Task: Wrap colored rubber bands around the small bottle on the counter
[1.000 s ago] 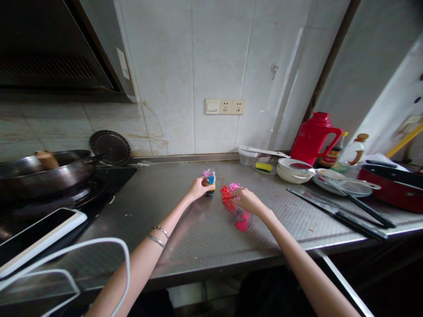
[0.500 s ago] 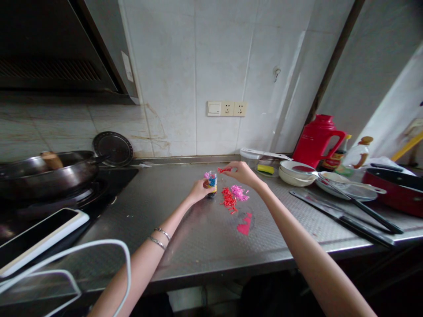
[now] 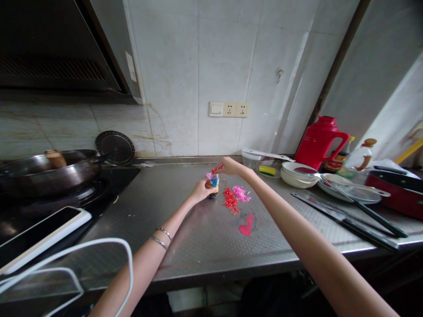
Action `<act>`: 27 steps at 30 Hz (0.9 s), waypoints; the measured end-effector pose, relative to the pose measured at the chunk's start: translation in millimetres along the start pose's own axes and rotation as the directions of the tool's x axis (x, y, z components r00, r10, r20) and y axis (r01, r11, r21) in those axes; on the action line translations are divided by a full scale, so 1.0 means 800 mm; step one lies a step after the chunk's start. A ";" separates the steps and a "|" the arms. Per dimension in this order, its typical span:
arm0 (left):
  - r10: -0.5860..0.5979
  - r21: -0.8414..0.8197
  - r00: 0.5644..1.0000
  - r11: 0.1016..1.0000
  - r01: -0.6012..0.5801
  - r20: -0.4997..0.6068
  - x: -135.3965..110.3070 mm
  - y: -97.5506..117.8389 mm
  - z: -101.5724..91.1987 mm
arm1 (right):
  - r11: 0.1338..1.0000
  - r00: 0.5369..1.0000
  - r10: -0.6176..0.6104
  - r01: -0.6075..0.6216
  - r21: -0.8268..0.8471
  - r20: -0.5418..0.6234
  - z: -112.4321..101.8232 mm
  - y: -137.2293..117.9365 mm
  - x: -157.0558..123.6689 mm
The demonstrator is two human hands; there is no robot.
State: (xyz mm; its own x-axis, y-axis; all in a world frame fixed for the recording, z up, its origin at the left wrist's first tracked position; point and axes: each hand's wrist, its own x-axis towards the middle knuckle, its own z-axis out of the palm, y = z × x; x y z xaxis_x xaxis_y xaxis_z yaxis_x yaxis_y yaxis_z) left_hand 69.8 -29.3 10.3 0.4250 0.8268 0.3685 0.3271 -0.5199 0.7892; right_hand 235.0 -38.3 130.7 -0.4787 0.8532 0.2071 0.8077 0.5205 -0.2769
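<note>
- Your left hand (image 3: 200, 191) is closed around a small clear jar with blue, yellow and dark layers (image 3: 214, 182), thumb across its near side and fingers mostly hidden behind it; two silver bracelets (image 3: 161, 237) circle that wrist
- That jar stands upright on the grey, textured steel countertop (image 3: 185, 246), nearer the back edge than the front edge and about midway between the black stove (image 3: 127, 185) and the crockery; a bit of pink shows at its upper left, and you cannot tell if it lies inside or behind
- Your right hand (image 3: 230, 166) is over the jar's mouth from the right, fingertips together on a few thin red strips (image 3: 216, 169); you cannot tell whether the strips touch the rim
- A loose pile of thin red strips (image 3: 230, 200) lies just right of the jar, with a pile of thin pink strips (image 3: 241, 193) touching its right side
- A flat pink-red cutout shape (image 3: 245, 225) lies apart from both piles, toward the front edge
- Near the back edge, to the right, sits a yellow-and-green sponge (image 3: 267, 170) beside a clear plastic tub (image 3: 250, 160)
</note>
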 end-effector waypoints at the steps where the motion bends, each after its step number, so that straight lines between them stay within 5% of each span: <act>1: 0.004 -0.009 1.000 1.000 -0.004 0.001 0.000 0.000 0.000 | 1.000 1.000 0.017 -0.017 -0.026 0.025 -0.002 -0.002 0.003; 14: 0.022 -0.031 1.000 0.999 -0.022 -0.019 0.000 -0.003 0.001 | 0.974 0.976 0.158 -0.129 -0.189 0.151 -0.019 -0.035 0.000; 27: 0.028 0.011 0.999 1.000 -0.028 -0.022 -0.002 0.001 -0.001 | 0.998 0.998 0.059 -0.059 0.007 0.016 -0.023 -0.009 -0.005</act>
State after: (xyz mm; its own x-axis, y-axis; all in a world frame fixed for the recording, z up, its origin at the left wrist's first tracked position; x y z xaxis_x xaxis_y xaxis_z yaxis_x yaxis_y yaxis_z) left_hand 68.8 -30.9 10.5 0.4152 0.8165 0.4011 0.3244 -0.5448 0.7733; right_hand 236.9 -45.9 149.0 -0.4359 0.8827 0.1758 0.8322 0.4697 -0.2948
